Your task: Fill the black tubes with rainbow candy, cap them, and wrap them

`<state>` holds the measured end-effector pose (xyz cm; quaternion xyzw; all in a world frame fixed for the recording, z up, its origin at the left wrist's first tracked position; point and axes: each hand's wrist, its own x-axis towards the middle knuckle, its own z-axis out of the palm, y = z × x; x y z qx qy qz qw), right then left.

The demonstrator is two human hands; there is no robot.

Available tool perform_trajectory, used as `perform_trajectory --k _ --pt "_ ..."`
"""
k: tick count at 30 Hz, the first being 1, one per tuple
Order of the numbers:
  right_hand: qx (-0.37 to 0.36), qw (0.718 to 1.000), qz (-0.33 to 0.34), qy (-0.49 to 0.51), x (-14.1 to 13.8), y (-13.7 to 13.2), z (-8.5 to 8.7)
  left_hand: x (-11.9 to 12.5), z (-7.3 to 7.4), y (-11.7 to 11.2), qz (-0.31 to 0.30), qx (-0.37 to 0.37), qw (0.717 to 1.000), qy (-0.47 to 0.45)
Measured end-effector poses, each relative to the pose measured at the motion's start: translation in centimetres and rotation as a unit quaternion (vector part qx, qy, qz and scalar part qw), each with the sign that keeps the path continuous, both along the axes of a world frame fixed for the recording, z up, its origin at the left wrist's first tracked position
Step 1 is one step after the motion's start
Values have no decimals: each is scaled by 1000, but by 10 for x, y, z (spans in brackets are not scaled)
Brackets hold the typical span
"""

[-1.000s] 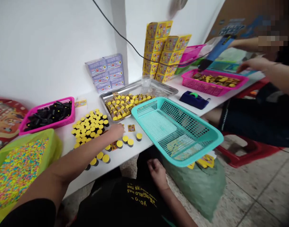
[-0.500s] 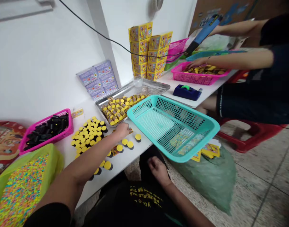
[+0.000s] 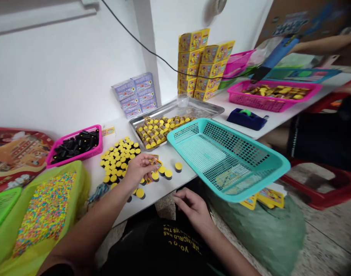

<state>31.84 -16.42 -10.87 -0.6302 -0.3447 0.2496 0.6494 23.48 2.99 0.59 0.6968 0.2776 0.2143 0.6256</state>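
Observation:
My left hand [image 3: 141, 168] is over the white table, its thumb and fingertips closed at the edge of a small orange printed label [image 3: 157, 164]. Part of the label is hidden by the fingers. Around that hand stand short round containers with yellow lids: a dense group [image 3: 118, 159] to its left and a few loose ones, such as the yellow-capped container [image 3: 168, 174], to its right. Above my lap, just off the table edge, my right hand [image 3: 194, 209] is curled with thumb and fingers together; whatever it may hold is too small to make out.
A turquoise basket [image 3: 250, 149] overhangs the table's right edge. Behind it lies a metal tray [image 3: 212, 110] of filled containers. A pink basket [image 3: 99, 147] of black pieces and a yellow-green bag [image 3: 77, 184] of colourful candy are left. A tape dispenser [image 3: 247, 120] sits beyond.
The view has swung left, so things sit farther right. My left hand has turned, showing its fingers at the label. My right hand has curled its fingers together. The co-worker's hand has left the pink basket.

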Motion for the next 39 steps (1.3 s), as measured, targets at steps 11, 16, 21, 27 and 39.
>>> perform_trajectory --k 11,16,21,27,39 --pt "62 976 102 181 -38 73 59 -74 -13 -29 25 -174 982 -70" --pt "18 974 142 175 -43 84 57 -95 -20 -18 41 -175 983 -34" --pt "-4 978 153 142 -52 97 61 -107 -26 -12 95 -132 986 -36" --pt "10 986 137 91 -58 110 65 -115 -29 -12 107 -183 974 -73" --pt "-212 918 -26 -335 29 165 61 -147 -42 -5 158 -175 968 -90"
